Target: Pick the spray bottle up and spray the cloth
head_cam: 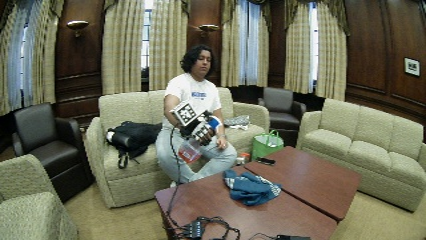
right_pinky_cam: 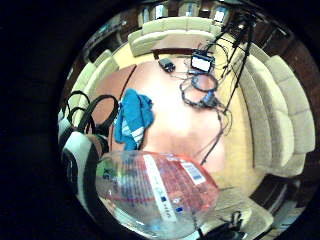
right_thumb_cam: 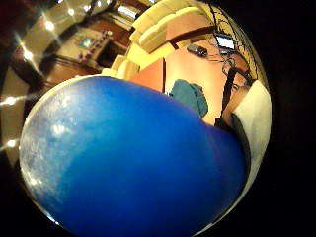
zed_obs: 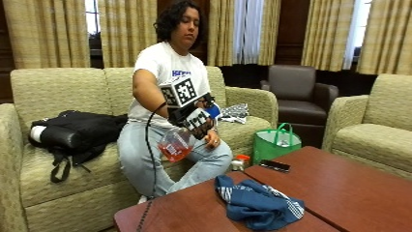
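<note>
The spray bottle [zed_obs: 176, 143] hangs in the air in front of the seated person's lap, short of the bench [zed_obs: 360, 188], its clear body with the reddish liquid low and its blue head up inside the gloved right hand [zed_obs: 196, 121]. That hand is clamped round the neck and head of the bottle, fingers curled over it, which fits a grip meant to reach the trigger; in the thumb side palm view the blue head [right_thumb_cam: 133, 163] fills most of the frame, so it sits right against the palm. From the little finger side palm view the labelled body [right_pinky_cam: 157, 192] lies just under the palm with the cloth [right_pinky_cam: 132, 120] beyond it on the bench, so the hand seems to be turned toward its target. The blue cloth [zed_obs: 257, 203] lies crumpled near the bench edge nearest the bottle, well apart from it and lower, probably left bunched so that spray lands on a thick heap. The bare left hand [zed_obs: 212, 140] rests on the lap just beside the bottle and holds nothing. A phone [zed_obs: 274, 166] lies on the bench beyond the cloth, and a green bag [zed_obs: 275, 142] stands on the floor past the bottle. Judging by this, the pick-up is done and the spraying is not yet begun; the nozzle probably needs bringing nearer the cloth.
</note>
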The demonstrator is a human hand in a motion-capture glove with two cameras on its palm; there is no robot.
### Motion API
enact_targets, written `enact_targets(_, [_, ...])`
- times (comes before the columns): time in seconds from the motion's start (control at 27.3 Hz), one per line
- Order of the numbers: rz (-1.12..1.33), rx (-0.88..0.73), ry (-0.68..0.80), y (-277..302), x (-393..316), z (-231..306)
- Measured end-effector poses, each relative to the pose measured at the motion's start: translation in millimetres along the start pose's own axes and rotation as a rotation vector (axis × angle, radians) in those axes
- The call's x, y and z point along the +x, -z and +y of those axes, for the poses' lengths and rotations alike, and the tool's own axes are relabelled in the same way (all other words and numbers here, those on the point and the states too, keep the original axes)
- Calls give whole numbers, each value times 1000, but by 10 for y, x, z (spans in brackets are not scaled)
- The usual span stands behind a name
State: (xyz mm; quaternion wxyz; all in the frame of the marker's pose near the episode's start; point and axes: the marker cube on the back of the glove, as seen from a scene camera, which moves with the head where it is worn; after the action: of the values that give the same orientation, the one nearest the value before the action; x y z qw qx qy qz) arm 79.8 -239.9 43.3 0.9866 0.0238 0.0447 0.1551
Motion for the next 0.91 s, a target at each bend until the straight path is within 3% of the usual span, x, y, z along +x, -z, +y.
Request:
enact_targets(0.26, [211, -224, 115, -449, -236, -342])
enact_targets(0.48, [386, -339, 180, -1148, -542, -290])
enact_targets(0.91, [629, -595, 181, -2291, -737, -238])
